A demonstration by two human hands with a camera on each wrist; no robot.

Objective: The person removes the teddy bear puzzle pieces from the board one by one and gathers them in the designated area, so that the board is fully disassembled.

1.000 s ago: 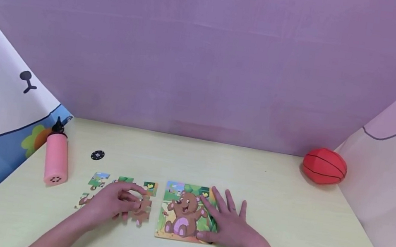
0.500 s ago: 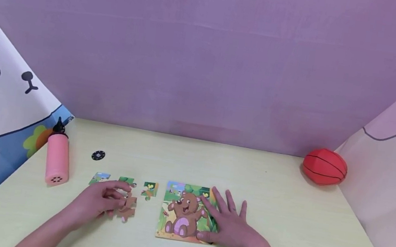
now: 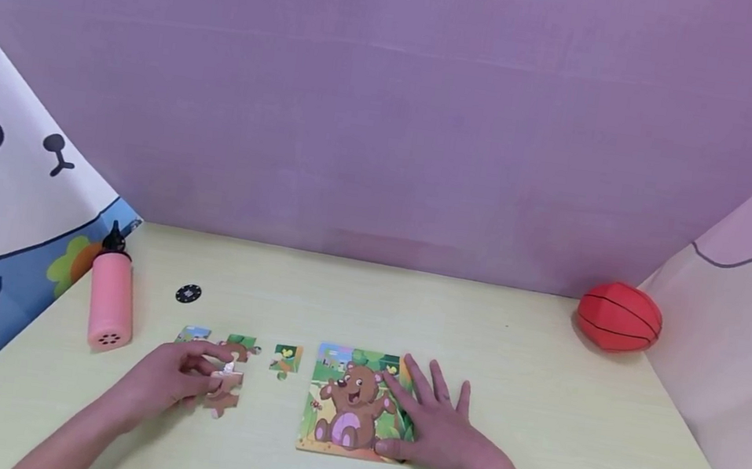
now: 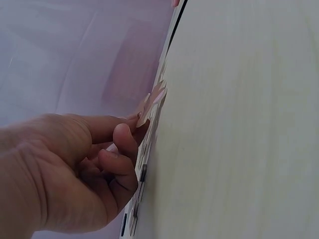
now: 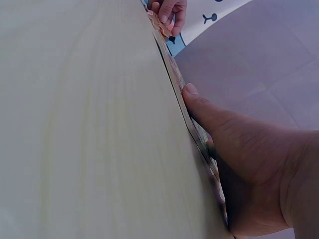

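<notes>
My left hand (image 3: 164,381) pinches a brown jigsaw piece (image 3: 223,397) between thumb and fingers. In the left wrist view this jigsaw piece (image 4: 152,102) is tilted at the fingertips; whether a second piece lies behind it I cannot tell. Loose pieces lie beyond the hand: one with blue sky (image 3: 195,333), one with brown and green (image 3: 240,344), and one with a yellow shape (image 3: 286,357). The hand may hide others. With spread fingers, my right hand (image 3: 440,425) rests on the right side of a square bear picture puzzle (image 3: 347,413).
On the left stands a pink bottle (image 3: 112,299) with a black top. Near it lies a black round chip (image 3: 188,294). A red ball (image 3: 619,317) sits at the back right. A purple backdrop (image 3: 390,125) rises behind the pale table (image 3: 451,316).
My left hand has moved left with the brown jigsaw piece, away from the bear puzzle, uncovering the yellow-marked piece more. My right hand stays in place on the puzzle.
</notes>
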